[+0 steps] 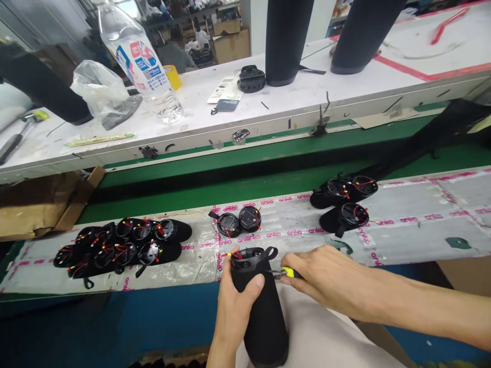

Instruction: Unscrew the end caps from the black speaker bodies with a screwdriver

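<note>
My left hand [240,306] is wrapped around a black fabric-covered cylinder [264,322], which looks like a portable speaker body. It leans upright over my lap, its open top showing red wires with small connectors and a black loop strap [271,252]. In my right hand [326,273] is a small hand tool [288,272] with a yellow and black handle. Its metal tip touches or nearly touches the cylinder's side just below the rim; my fingers hide part of it, so its exact kind is unclear.
On the taped bench [284,248] lie a cluster of similar cylinders [169,230] at left, two small round units [250,219] mid-bench and three more cylinders [351,215] at right. The white shelf [199,122] behind holds a water bottle [141,61], a plastic bag [99,87] and standing black cylinders [287,41].
</note>
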